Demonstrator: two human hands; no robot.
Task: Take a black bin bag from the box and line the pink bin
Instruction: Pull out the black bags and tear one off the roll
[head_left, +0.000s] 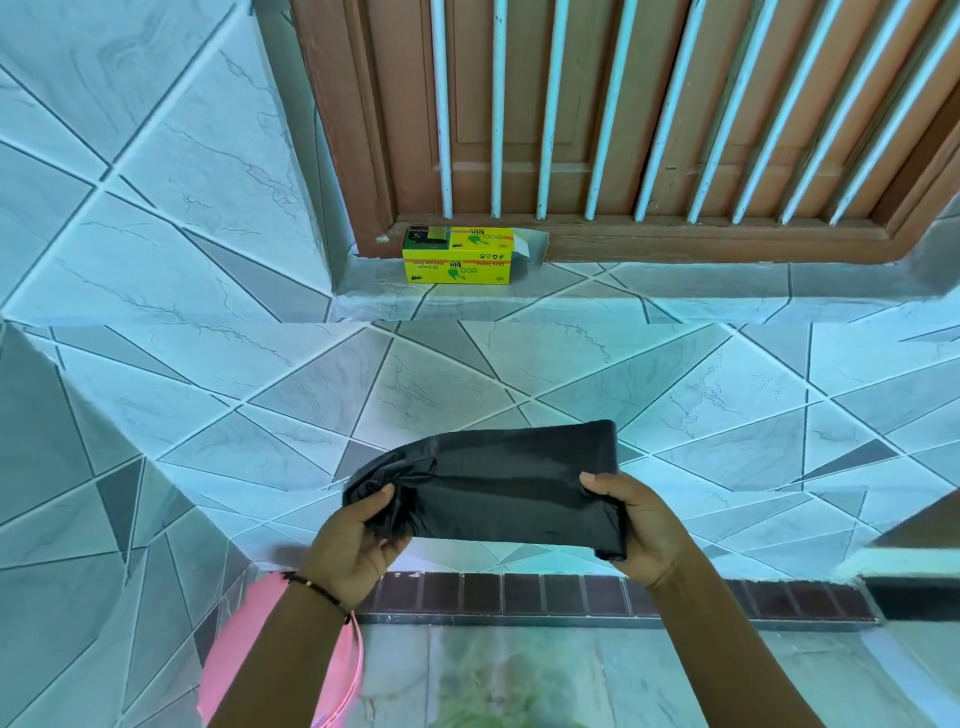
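While both hands, left hand and right hand, pinch the folded black bin bag stretched between the grips, thin film may tear or slip before reaching the pink bin below the left grip.

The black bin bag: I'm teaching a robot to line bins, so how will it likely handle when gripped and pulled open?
The black bin bag looks thin and floppy: it bunches into creases where the left hand grips it. Probably very light, since it spans to the right hand with only a slight bow. Its faint sheen suggests the folded layers may be slippery and hard to separate.
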